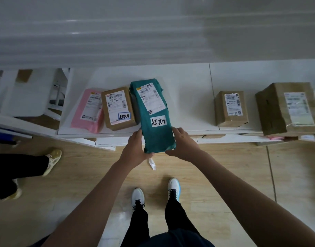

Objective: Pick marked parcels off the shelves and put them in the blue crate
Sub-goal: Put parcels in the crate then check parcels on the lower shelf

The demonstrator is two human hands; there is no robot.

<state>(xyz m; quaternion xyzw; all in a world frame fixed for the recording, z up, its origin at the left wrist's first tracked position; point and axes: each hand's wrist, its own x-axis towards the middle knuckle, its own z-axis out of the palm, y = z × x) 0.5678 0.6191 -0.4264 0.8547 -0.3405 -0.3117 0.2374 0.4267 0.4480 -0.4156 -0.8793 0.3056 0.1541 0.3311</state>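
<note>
1. I have both hands on the long teal plastic-wrapped parcel [154, 114]. It carries a white printed shipping label on its far half and a handwritten white marker tag nearer me.
2. The parcel's long axis runs near to far, almost straight away from me. Its far end rests on the white shelf board [188, 97]; its near end overhangs the shelf's front edge above the wood-look floor.
3. My left hand [135, 148] grips the near left corner, thumb curled under the end. My right hand [182, 143] clasps the near right edge, fingers laid along the side. The hands sit apart, the parcel's width between them, and neither is clearly nearer.
4. The parcel lies dead ahead and slightly far of both hands, so I judge the coming move is a straight pull along its long axis toward me.
5. Just left, touching or nearly touching the teal parcel, stands a small brown cardboard box with a blue-bordered handwritten tag [118, 108], also marked. Left of that lies a pink plastic mailer bag [89, 111], with no such tag that I can see.
6. Well apart on the right sit a small taped brown carton [230, 108] and a larger taped brown carton [286, 108], both without visible tags.
7. The blue crate is not in view, so I cannot tell which way I must carry.
8. A second person's leg and yellow shoe [53, 159] stand at near left.
</note>
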